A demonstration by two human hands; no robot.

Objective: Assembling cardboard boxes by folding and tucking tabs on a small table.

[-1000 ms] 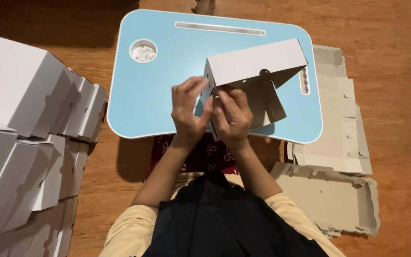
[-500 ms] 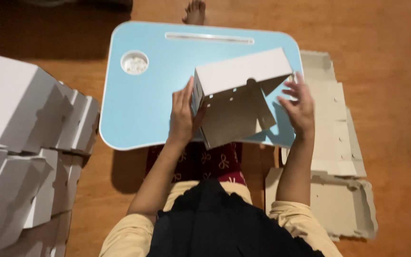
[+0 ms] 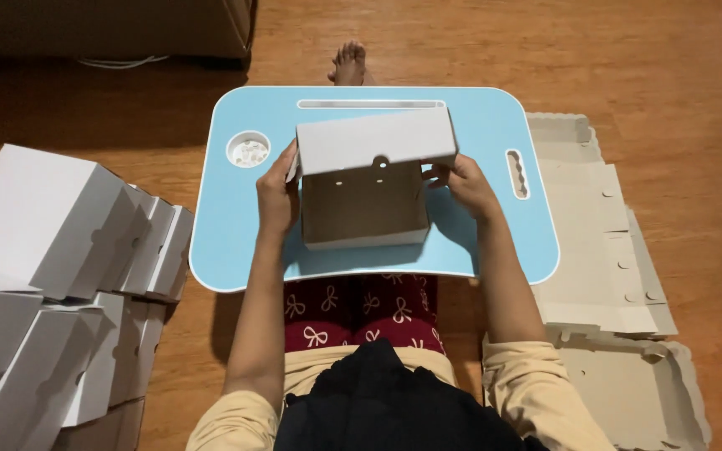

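Note:
A white cardboard box point(image 3: 367, 185) with its lid raised stands on a light-blue lap table point(image 3: 495, 250), its brown inside facing me. My left hand point(image 3: 277, 194) grips the box's left wall. On the other side, my right hand point(image 3: 461, 182) holds the right wall near the lid hinge. Both hands are closed on the box, which sits square to me in the table's middle.
Several folded white boxes point(image 3: 60, 267) are piled on the wooden floor at my left. Flat unfolded box blanks point(image 3: 603, 242) lie stacked to my right. The table has a round cup recess point(image 3: 248, 150) and a slot along its far edge. My bare foot point(image 3: 348, 63) shows beyond the table.
The box has been turned from a skewed angle to square with me, lid now upright at the back. My hands moved apart from its front to its two side walls.

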